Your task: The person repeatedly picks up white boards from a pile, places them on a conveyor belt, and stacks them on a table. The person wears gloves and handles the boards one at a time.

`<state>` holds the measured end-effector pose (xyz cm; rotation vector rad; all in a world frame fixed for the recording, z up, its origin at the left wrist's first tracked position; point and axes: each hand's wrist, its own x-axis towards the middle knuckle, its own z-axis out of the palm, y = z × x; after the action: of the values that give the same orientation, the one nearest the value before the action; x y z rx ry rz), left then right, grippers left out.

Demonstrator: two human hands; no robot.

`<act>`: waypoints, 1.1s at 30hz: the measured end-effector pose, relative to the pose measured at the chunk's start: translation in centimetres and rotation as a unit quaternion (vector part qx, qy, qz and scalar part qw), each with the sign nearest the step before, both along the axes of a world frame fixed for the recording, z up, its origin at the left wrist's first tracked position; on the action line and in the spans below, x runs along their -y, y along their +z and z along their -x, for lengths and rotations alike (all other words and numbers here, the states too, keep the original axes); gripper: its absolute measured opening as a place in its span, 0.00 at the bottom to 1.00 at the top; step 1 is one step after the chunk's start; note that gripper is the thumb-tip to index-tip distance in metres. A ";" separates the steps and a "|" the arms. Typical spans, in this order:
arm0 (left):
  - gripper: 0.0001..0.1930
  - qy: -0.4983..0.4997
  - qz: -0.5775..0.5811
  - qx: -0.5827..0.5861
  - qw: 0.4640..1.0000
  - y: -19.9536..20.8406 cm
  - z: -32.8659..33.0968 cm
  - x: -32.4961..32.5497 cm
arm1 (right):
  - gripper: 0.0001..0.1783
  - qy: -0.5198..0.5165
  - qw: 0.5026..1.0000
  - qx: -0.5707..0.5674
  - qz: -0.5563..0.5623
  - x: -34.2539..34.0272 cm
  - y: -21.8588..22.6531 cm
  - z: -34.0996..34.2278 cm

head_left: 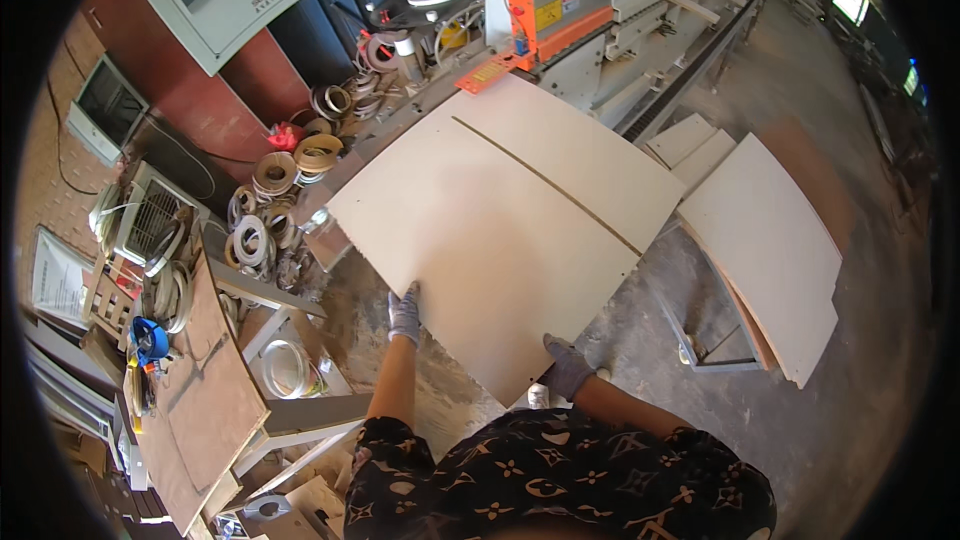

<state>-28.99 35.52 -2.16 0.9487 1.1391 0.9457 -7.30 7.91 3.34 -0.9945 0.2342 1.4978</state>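
Observation:
A large off-white board (450, 200) lies flat in front of me, with a narrow dark groove (550, 185) running across its far half. On its left edge, my left hand (403, 315) in a grey work glove is closed, thumb on top and the fingers partly hidden below. My right hand (568, 368), gloved in darker grey, grips the near right edge, with its fingertips hidden under the board. The board's far corner meets the orange plate (487, 73) of a long machine (570, 15).
Rolls of edge banding (253, 240) crowd the floor at the left. A wooden worktable (200, 390) with a blue tape roll (150, 338) stands at the near left. More white panels (765, 250) rest on a metal stand (725, 365) at right. A control panel (240, 0) hangs at the far left.

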 end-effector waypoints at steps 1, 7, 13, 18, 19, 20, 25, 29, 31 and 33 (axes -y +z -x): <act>0.27 0.020 0.057 0.030 0.998 3.0 -4.1 0.9 | 0.18 -0.019 1.000 0.012 0.012 -0.5 -1.5 -1.0; 0.20 0.103 0.056 0.083 0.990 -0.5 -2.1 -1.5 | 0.19 0.012 0.998 0.006 -0.067 -1.3 1.7 0.0; 0.21 0.041 0.058 0.091 0.993 1.0 -8.0 -2.0 | 0.24 0.072 0.972 0.199 -0.105 -1.3 -2.3 -4.8; 0.23 0.064 0.155 0.121 0.978 3.0 -13.4 -2.6 | 0.26 -0.013 0.997 -0.011 -0.079 -4.7 -0.2 -9.0; 0.23 0.070 0.178 0.123 0.974 3.3 -14.0 -2.5 | 0.27 -0.010 0.997 -0.009 -0.076 -5.2 0.4 -9.7; 0.23 0.091 0.181 0.108 0.973 3.7 -15.2 -2.6 | 0.27 -0.009 0.997 -0.006 -0.072 -5.1 0.6 -10.3; 0.26 0.070 0.127 0.020 0.989 1.9 -19.8 -5.4 | 0.29 0.008 0.981 -0.063 -0.182 -5.1 -3.6 -16.1; 0.25 0.033 0.041 -0.068 0.996 3.3 -23.3 -4.5 | 0.32 -0.089 0.986 0.055 -0.129 -1.4 -0.2 -18.1; 0.25 0.002 -0.014 -0.038 0.999 4.1 -25.4 -1.9 | 0.22 -0.150 0.979 0.114 -0.073 3.9 -4.5 -22.7; 0.25 0.020 -0.067 -0.011 0.997 5.4 -24.0 1.3 | 0.17 -0.169 0.947 0.245 0.120 9.2 -3.3 -23.8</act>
<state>-5.03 34.20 3.28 1.0507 1.1273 1.0564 16.50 -1.27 0.05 -1.4110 0.2178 0.8876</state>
